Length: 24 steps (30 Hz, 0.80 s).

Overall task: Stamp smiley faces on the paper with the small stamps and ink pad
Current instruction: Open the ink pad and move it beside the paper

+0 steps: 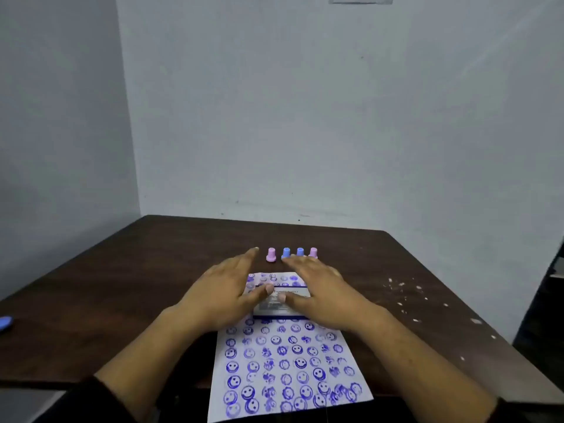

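Note:
A white paper point(283, 367) covered with several rows of blue smiley prints lies on the dark table, its near end hanging over the front edge. On its far part sits the closed ink pad box point(279, 305), white and blue. My left hand point(222, 297) and my right hand point(323, 294) lie on either side of the box, fingers spread, both thumbs touching its lid. Behind the paper stands a row of small stamps: a pink stamp point(271, 254), a blue stamp point(286, 252), a second blue stamp point(300, 251) and a second pink stamp point(313, 252).
The dark wooden table point(152, 270) meets grey walls at the back and left. White flecks point(406, 297) are scattered on its right side. A blue object point(5, 323) lies at the far left edge.

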{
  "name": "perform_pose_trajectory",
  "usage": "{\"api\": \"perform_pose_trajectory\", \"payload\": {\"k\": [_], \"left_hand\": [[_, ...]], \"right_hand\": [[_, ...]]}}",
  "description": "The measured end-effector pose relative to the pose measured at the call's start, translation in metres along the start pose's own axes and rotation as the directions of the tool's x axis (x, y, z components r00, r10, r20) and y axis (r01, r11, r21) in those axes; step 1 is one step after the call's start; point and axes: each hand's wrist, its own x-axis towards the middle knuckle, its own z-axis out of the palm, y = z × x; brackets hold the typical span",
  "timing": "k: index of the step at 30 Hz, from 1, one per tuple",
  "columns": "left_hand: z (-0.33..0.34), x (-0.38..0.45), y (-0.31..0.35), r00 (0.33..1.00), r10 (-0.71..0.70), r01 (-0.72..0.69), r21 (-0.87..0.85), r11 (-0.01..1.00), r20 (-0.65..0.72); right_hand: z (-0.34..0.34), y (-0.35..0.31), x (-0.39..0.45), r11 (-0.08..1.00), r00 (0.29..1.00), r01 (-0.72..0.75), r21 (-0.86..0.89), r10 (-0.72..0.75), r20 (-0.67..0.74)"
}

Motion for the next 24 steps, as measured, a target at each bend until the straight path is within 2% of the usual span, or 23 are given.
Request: {"api": "perform_pose_trajectory", "payload": {"k": [4,8,12,19,24], "left_hand": [[0.011,-0.019,-0.005,0.991,-0.045,0.057,-0.093,0.994,0.122],[0.017,-0.032,-0.005,0.978,-0.081,0.121,-0.208,0.971,0.191],[0.018,-0.033,-0.006,0.967,-0.106,0.153,-0.195,0.969,0.234],[0.023,-0.032,-0.009,0.965,-0.142,0.178,-0.154,0.972,0.221],[0.018,-0.029,-0.013,0.954,-0.138,0.181,-0.143,0.973,0.266]], "right_hand": [[0.012,0.005,-0.012,1.0,0.997,-0.025,0.002,0.025,0.074],[0.019,0.012,-0.018,0.996,0.998,-0.039,0.074,0.035,0.049],[0.028,0.017,-0.022,0.986,0.992,-0.1,0.13,0.09,0.085],[0.029,0.028,-0.014,0.962,0.978,-0.197,0.187,0.179,0.11],[0.028,0.028,-0.016,0.956,0.982,-0.182,0.228,0.163,0.099]]}}
